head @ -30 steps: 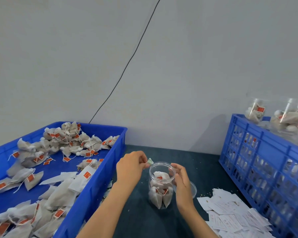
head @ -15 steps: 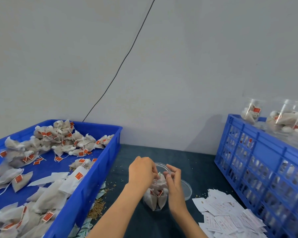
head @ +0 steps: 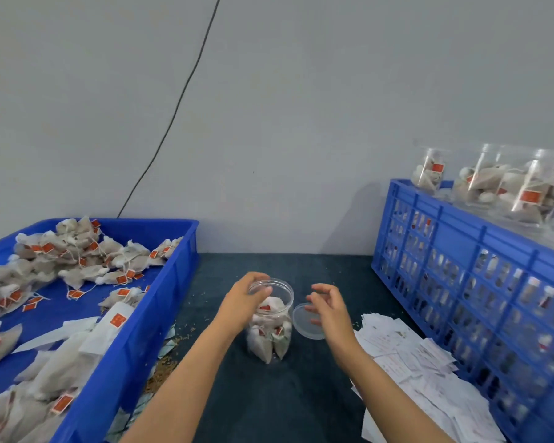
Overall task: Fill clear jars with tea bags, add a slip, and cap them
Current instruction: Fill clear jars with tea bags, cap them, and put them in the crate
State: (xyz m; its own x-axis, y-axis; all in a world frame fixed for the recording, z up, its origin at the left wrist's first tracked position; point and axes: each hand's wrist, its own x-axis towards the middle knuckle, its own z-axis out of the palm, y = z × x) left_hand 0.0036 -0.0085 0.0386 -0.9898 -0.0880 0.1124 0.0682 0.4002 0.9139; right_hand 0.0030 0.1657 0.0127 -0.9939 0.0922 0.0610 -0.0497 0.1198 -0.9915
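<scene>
Jar (head: 270, 324) stands upright on the dark table (head: 301, 394), filled with tea bags, mouth uncapped. Left hand (head: 245, 302) grips the jar near its rim, fingers curled round it. Right hand (head: 328, 306) hovers over the lid (head: 306, 324), fingers loosely curled, holding nothing; the lid lies flat just right of the jar. Whether a slip is already inside cannot be told. Judged remaining: capping. Slips (head: 410, 356) lie scattered at right, near the lid. Left tray (head: 160, 298) holds loose tea bags (head: 87, 257). Right crate (head: 467, 266) carries filled jars (head: 493, 183). Nothing blocks the lid.
</scene>
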